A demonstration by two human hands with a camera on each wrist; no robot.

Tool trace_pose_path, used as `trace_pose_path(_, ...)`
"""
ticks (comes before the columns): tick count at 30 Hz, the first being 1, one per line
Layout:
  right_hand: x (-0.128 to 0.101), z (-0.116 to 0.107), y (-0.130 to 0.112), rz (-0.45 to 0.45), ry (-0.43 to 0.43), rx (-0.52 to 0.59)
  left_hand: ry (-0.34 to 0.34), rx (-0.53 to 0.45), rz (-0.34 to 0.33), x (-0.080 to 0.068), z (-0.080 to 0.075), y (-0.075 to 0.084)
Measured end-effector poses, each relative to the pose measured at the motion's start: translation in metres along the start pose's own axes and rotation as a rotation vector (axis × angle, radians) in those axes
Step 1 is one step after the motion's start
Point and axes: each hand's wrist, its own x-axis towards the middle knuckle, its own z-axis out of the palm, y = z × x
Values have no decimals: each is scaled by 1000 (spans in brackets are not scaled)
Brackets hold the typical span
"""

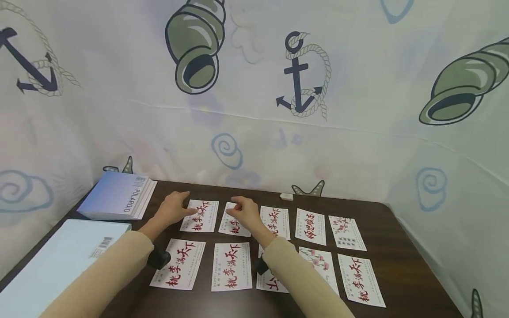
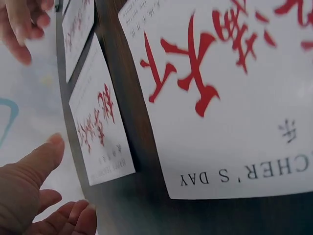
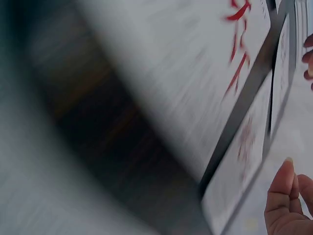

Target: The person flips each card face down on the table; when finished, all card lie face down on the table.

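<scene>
White cards with red writing lie in two rows on the dark table. My left hand [image 1: 172, 210] is beside the leftmost back-row card [image 1: 200, 221], its thumb overlapping the card's left edge in the head view. Thumb and fingers of this hand are spread apart in the left wrist view, with nothing between them. My right hand [image 1: 245, 216] hovers over the second back-row card [image 1: 229, 226], fingers loosely bent and holding nothing. In the right wrist view its thumb and finger [image 3: 281, 188] are close together. My right forearm partly hides a front-row card [image 1: 272, 282].
A stack of blue and white POLAROID boxes [image 1: 113, 194] stands at the back left, with a pale blue box or folder [image 1: 75, 247] in front. A small white block [image 1: 286, 197] sits at the table's back edge. A printed curtain [image 1: 254, 110] hangs behind.
</scene>
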Motion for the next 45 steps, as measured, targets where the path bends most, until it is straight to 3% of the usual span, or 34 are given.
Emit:
trace_pose_path(4,10,23,-3,82,-39,26,-38,3,-24,0,9,3)
trace_pose_path(8,17,34,-3,136,-52,-48,-68,16,-40,0,15,7)
trace_pose_path(15,26,33,-6,160,-40,-245,-83,27,-57,6,19,9)
trace_pose_path(23,31,29,-12,203,-40,-210,-90,11,-61,9,17,11)
trace_pose_path(27,33,34,-11,177,-11,-195,-60,-26,-80,11,16,8)
trace_pose_path(34,34,45,-20,148,-38,-261,78,-117,-139,12,12,1)
trace_pose_path(42,21,70,-45,-4,-103,-19,77,-152,-138,18,-14,6)
trace_pose_path(45,18,71,-49,-53,-25,-42,43,-326,-135,20,-17,7)
